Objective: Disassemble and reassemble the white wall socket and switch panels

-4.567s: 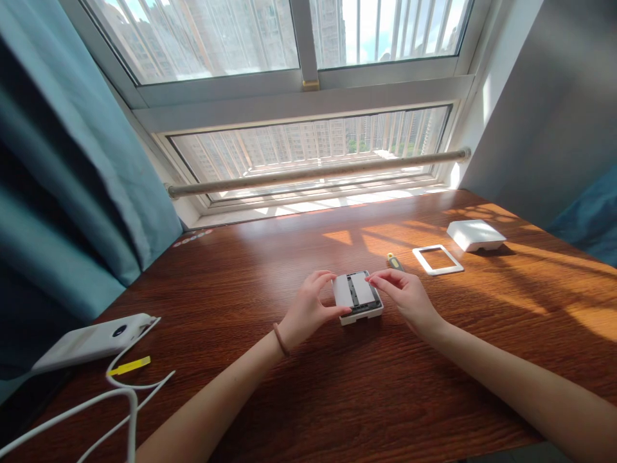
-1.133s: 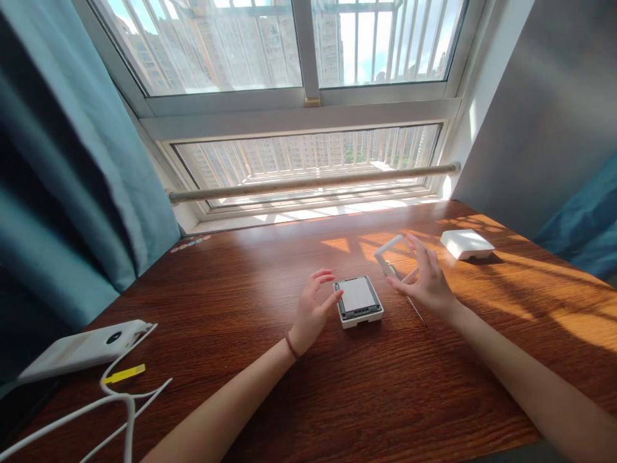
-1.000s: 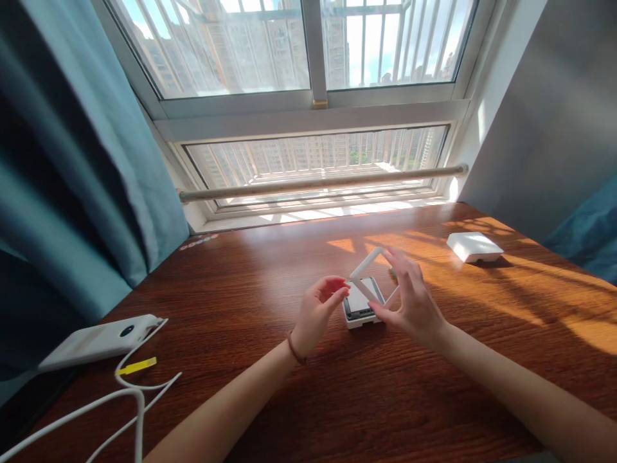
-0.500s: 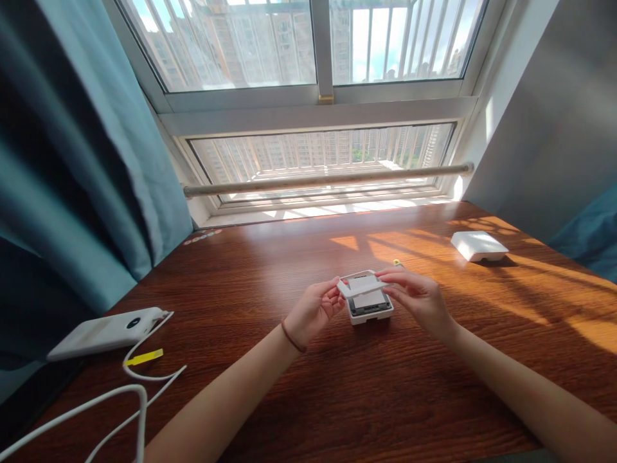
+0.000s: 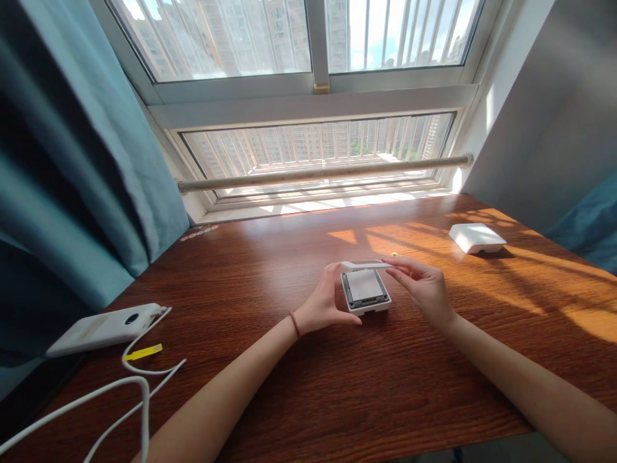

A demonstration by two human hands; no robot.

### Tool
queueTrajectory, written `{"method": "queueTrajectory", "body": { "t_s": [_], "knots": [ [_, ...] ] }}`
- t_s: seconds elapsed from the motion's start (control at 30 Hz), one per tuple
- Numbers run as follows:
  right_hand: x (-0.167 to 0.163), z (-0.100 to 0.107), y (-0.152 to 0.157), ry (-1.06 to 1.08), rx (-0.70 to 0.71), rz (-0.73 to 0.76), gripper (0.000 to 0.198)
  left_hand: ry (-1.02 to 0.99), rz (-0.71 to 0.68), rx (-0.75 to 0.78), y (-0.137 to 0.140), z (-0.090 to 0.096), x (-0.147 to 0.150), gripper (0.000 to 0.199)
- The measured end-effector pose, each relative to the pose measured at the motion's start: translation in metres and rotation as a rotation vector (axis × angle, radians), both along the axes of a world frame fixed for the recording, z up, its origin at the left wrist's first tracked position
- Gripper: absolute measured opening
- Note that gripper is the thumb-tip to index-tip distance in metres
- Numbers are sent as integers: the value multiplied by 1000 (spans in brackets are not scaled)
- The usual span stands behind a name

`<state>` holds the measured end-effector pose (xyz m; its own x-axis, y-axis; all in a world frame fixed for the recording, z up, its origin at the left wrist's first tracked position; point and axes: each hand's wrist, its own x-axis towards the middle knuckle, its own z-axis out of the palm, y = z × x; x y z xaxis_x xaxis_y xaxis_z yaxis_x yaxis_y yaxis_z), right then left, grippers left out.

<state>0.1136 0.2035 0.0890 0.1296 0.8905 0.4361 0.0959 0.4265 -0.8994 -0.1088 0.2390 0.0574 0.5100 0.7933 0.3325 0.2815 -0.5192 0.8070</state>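
Observation:
A square wall switch [image 5: 365, 287] lies on the table, with a white centre panel, a grey surround and a white outer base. My left hand [image 5: 325, 302] is wrapped round its left side. The thumb lies along the front edge and the fingers are at the back left corner. My right hand [image 5: 421, 283] pinches the right end of a thin white cover frame [image 5: 365, 264] between thumb and fingers. That frame is tilted nearly edge-on above the back of the switch, its left end close to my left fingertips.
A white square box [image 5: 477, 238] sits at the back right in sunlight. To the left lie a white power bank [image 5: 103, 329], its white cable [image 5: 120, 382] and a yellow tag [image 5: 144, 352]. A small yellow item [image 5: 394, 254] is behind my right hand. A curtain [image 5: 96, 161] hangs at the left.
My left hand has let go of the cover frame and spread round the switch's left side. My right hand has lifted the frame back, uncovering more of the switch.

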Motion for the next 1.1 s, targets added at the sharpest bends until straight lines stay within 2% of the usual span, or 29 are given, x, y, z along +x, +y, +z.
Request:
{"method": "queueTrajectory", "body": {
  "t_s": [0.1, 0.23, 0.37, 0.5, 0.6, 0.7, 0.9, 1.1],
  "knots": [
    [0, -2, 1, -5, 4, 10, 17, 64, -46, 0, -4, -10, 3, 101],
    [2, -6, 3, -105, 68, -2, 17, -61, -15, -83, -8, -9, 10, 85],
    [4, -10, 4, -169, 96, 20, 16, -321, -40, -339, -8, 0, 15, 76],
    [3, -7, 3, -191, 128, 50, 15, -461, -26, -536, -12, 8, 17, 68],
    [1, -1, -1, -223, 139, 88, 17, -511, 37, -561, -17, 13, 18, 81],
    [1, 3, -2, -285, 156, 110, 20, -520, 37, -545, -19, 17, 18, 90],
    [5, 6, 1, -375, 241, 156, 20, -487, 32, -455, -18, 21, 14, 79],
    [7, 9, 2, -360, 188, 184, 18, -527, 8, -503, -15, 22, 13, 69]
  ]
}}
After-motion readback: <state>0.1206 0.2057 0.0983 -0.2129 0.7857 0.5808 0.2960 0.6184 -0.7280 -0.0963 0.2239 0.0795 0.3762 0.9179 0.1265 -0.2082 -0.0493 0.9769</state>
